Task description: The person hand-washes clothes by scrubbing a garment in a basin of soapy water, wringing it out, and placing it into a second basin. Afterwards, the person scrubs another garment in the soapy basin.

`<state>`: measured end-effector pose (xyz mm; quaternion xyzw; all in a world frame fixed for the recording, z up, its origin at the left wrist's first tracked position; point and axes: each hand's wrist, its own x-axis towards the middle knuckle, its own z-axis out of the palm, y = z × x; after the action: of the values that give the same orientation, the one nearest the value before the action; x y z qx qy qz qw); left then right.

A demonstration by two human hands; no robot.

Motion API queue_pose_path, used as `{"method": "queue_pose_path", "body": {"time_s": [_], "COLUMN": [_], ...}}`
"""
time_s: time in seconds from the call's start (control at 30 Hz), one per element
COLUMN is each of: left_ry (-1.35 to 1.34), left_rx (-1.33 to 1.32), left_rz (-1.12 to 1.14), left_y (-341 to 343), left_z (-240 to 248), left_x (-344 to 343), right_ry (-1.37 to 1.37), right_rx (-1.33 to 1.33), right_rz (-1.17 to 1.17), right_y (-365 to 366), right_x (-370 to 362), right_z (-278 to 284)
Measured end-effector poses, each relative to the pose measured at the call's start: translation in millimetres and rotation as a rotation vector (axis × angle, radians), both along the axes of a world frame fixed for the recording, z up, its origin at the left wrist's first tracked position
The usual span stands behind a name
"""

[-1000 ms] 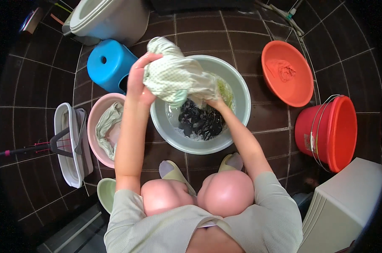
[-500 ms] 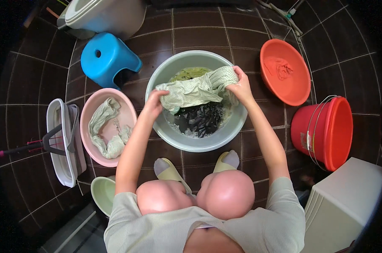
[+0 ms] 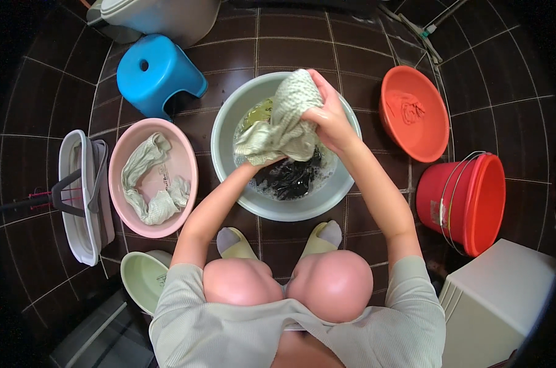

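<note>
A wet, pale green patterned garment (image 3: 290,116) hangs bunched above the grey-green basin (image 3: 226,187). With the thumb on the near side, my right hand (image 3: 333,119) grips its upper right part. My left hand (image 3: 264,164) is under the lower left part; cloth drapes over it and hides most of the fingers. Beneath, a black garment (image 3: 297,176) lies in sudsy water, and a yellow-green cloth (image 3: 259,113) shows at the far left inside the basin.
To the left stand a pink basin (image 3: 115,202) holding a pale garment, a blue stool (image 3: 161,76), a folded white-grey tub (image 3: 81,245) and a small green basin (image 3: 144,279). On the right are an orange basin (image 3: 434,132), a red bucket (image 3: 456,202) and a white cabinet (image 3: 498,300).
The garment went from stretched wide between my hands to gathered up. My left hand moved right and under the cloth; my right hand moved slightly left.
</note>
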<state>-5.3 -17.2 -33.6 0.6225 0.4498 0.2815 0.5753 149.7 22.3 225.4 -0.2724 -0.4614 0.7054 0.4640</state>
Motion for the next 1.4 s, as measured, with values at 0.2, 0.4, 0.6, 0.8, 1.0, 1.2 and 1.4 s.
{"method": "queue_pose_path", "body": {"time_s": [0.2,0.4,0.6,0.8,1.0,1.2,1.4], "left_ry": [-0.046,-0.972,-1.312,-1.143,-0.69,-0.218,0.359], "left_rx": [-0.33,-0.801,-0.883,-1.077,-0.921,-0.397,-0.135], "left_rz": [0.292,0.325,0.455,0.413,0.477,0.32,0.255], "left_y": [-17,-23,-29,-39,-41,-44,-42], "left_z": [55,98,98,69,91,93,104], "left_x": [22,34,31,13,19,39,30], "right_ry": [0.119,-0.17,-0.758,-0.856,-0.775,-0.698,-0.285], "right_rx": [0.122,0.368,0.873,1.015,0.468,0.004,-0.417], "right_rz": [-0.154,-0.306,-0.184,0.289,-0.267,-0.197,-0.245], "right_y": [43,60,-7,-80,-63,-22,-38], "right_x": [-38,-25,20,33,34,9,-9], "right_z": [-17,-68,-106,-101,-116,-154,-150]}}
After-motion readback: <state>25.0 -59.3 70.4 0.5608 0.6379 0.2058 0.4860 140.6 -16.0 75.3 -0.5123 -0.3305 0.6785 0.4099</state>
